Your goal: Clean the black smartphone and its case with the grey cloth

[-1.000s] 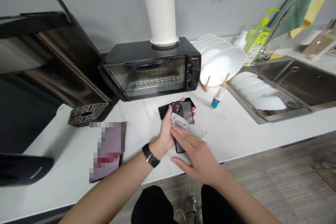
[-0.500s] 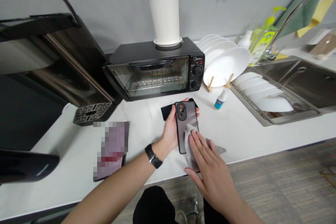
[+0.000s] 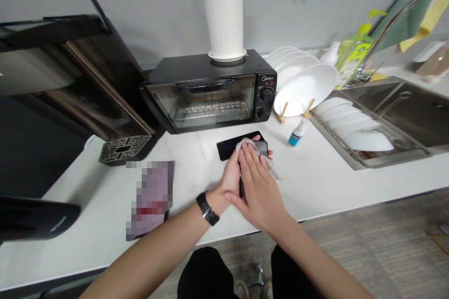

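Note:
My left hand (image 3: 230, 178) holds a dark grey phone case (image 3: 261, 147) from below, with its fingertips showing at the far edge. Over the upper part of the case, my right hand (image 3: 260, 191) presses a light grey cloth (image 3: 272, 166) with flat fingers. Most of the case and its camera cutouts are hidden under the cloth and hand. A black phone (image 3: 227, 148) lies on the counter just behind the case. To the right stands a small spray bottle (image 3: 296, 134) with a blue label.
Behind is a black toaster oven (image 3: 206, 67) carrying a white cup (image 3: 224, 23) of chopsticks. White plates (image 3: 305, 88) stand in a rack, beside the sink (image 3: 414, 103). A tablet-like item (image 3: 154, 196), partly pixelated, lies left near a black appliance (image 3: 115, 79).
My right hand has slid the cloth up the phone case, from its lower part to over the camera cutouts. The view has shifted slightly.

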`<state>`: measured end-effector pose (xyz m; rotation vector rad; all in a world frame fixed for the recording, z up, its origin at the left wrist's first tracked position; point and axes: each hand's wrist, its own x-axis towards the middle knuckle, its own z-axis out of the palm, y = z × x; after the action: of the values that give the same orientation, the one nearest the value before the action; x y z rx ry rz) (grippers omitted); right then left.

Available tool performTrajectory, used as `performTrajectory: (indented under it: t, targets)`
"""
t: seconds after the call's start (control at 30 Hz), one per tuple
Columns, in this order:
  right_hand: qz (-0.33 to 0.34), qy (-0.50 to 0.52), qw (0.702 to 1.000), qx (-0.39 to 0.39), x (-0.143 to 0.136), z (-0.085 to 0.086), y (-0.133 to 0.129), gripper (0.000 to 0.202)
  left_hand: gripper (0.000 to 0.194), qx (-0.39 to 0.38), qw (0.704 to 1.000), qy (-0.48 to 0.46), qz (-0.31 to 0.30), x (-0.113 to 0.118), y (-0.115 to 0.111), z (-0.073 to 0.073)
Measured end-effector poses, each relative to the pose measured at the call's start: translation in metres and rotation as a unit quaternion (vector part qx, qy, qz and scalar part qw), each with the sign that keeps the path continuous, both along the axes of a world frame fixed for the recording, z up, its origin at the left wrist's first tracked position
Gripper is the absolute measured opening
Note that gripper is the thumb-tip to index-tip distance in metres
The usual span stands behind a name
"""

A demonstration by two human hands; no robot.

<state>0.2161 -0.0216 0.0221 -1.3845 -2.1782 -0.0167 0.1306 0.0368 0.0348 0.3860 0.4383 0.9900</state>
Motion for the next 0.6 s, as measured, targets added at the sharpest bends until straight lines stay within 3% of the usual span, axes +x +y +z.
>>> performTrajectory:
  t: [0.1, 0.33, 0.47, 0.6]
  targets:
    - [0.027, -0.035, 0.999, 0.001, 0.001, -0.006, -0.03, 0.101, 0.054, 0.017, 1.0, 0.017, -0.02, -0.006, 0.0, 0.0]
    - [-0.002, -0.106, 0.994, 0.0, 0.007, -0.027, -0.088, 0.094, 0.058, 0.054, 0.998, 0.025, 0.022, -0.005, 0.001, 0.007]
    - [-0.066, -0.077, 0.995, -0.01, 0.016, -0.03, -0.085, 0.096, 0.057, 0.047, 0.999, 0.007, 0.007, -0.003, 0.0, 0.008]
    - [-0.103, -0.021, 0.994, -0.015, 0.023, -0.022, -0.048, 0.097, 0.056, 0.017, 0.999, -0.003, -0.03, -0.001, 0.0, 0.003]
